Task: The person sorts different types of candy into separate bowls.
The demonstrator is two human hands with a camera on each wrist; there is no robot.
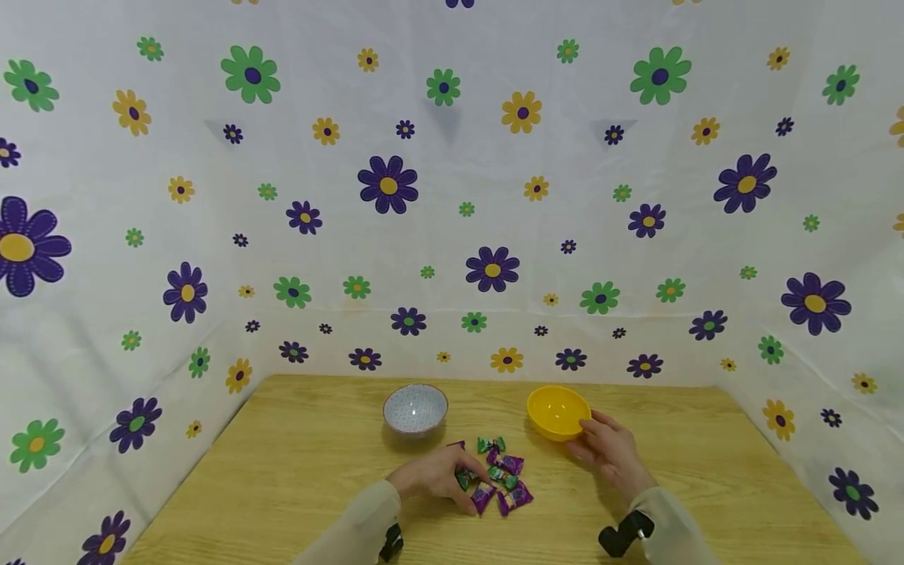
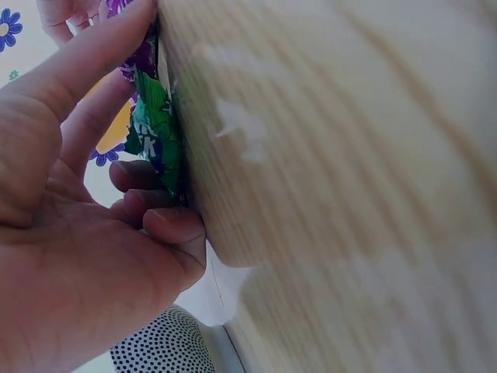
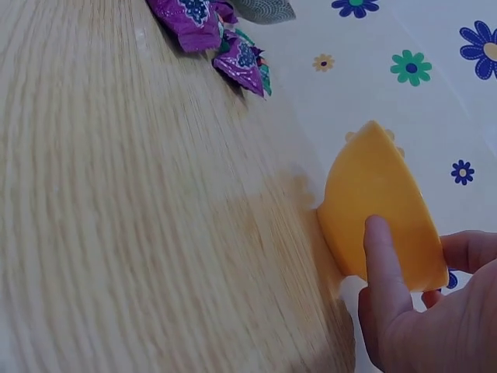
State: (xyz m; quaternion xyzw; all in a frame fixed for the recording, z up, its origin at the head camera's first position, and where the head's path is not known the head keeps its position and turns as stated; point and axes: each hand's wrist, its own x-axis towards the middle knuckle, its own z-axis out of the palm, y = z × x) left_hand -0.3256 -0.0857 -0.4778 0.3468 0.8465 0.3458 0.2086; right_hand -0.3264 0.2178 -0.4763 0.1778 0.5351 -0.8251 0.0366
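My left hand [image 1: 441, 475] reaches down into a loose group of wrapped candies. Its thumb and index finger pinch a purple-wrapped candy [image 1: 483, 497] lying on the wooden table. Beneath that hand, close to the curled fingers, is a green-wrapped candy [image 2: 155, 128]. Several more purple and green candies lie just to the right, among them a purple one [image 1: 515, 498] and a green one [image 1: 503, 477]. My right hand [image 1: 613, 453] grips the near right rim of a yellow bowl [image 1: 558, 412], with a fingertip against the outer wall [image 3: 373, 186].
A grey-blue patterned bowl [image 1: 415, 410] with a reddish rim stands beyond my left hand. One green candy [image 1: 490, 445] lies at the back of the group. The wooden table [image 1: 282, 455] is bordered behind and at both sides by a white flowered cloth [image 1: 452, 235].
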